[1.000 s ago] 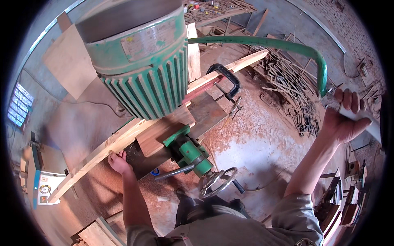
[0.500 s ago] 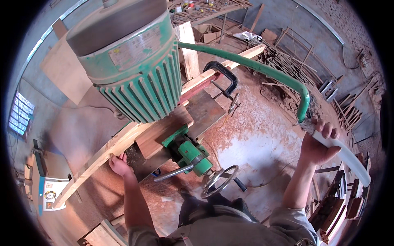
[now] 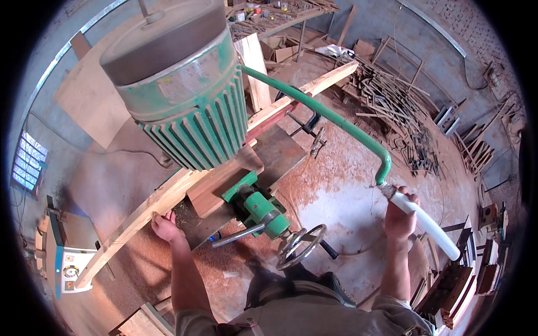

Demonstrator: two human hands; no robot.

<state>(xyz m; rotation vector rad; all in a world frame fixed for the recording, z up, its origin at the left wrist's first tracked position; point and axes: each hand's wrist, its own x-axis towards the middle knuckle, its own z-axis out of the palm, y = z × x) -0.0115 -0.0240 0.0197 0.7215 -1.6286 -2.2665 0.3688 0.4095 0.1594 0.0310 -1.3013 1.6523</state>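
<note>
My right hand (image 3: 401, 216) is wrapped round the white sleeve (image 3: 431, 235) on the end of a bent green lever (image 3: 342, 120). The lever runs back behind the large green ribbed motor (image 3: 193, 106) in front of me. At the left, my left hand (image 3: 165, 226) has its fingers curled against the near side of a long pale wooden beam (image 3: 126, 232). The beam passes under the motor, which hides part of it and whatever tool is below. A flat brown board (image 3: 216, 187) lies between the beam and a green screw clamp (image 3: 263, 210).
A metal handwheel (image 3: 301, 246) and a bar handle (image 3: 238, 236) stick out towards me. A black C-clamp (image 3: 307, 124) sits on the far part of the work, partly behind the lever. A control box (image 3: 73, 269) stands at left; scrap wood (image 3: 392, 106) is piled at far right.
My right hand has swung the lever's white end leftward, nearer my body. The lever now crosses in front of the C-clamp. My left hand has stayed almost in place at the beam.
</note>
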